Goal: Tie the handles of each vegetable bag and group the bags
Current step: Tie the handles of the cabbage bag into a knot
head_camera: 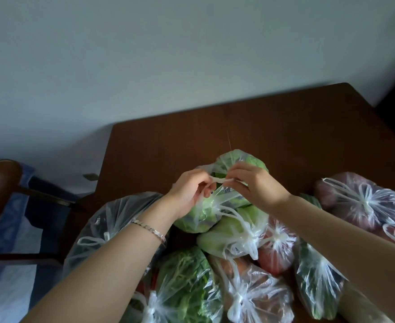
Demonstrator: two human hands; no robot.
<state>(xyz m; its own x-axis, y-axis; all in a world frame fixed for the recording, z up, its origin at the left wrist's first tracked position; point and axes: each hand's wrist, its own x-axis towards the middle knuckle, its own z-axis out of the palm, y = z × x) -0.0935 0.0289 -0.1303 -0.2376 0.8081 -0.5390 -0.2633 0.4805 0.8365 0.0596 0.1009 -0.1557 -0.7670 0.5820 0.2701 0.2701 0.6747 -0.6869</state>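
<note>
Table (285, 127) carries a cluster of knotted bags (238, 231) along its near edge, apparently grouped there once tied. Behind them, toward the middle, the green vegetable bag (236, 159) lies with its length running near-left to far-right, mouth upward. The left hand (190, 192) and right hand (254, 185) each pinch a handle end in curled fingers, stretching the handles (217, 180) sideways, likely to cinch a knot.

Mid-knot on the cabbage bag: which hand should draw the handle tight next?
Right, probably. Both pinch the handle strand, but the right hand is above the cabbage bag, free to pull away; the left hand sits lower, against the bag's gathered neck, better placed to anchor.
</note>
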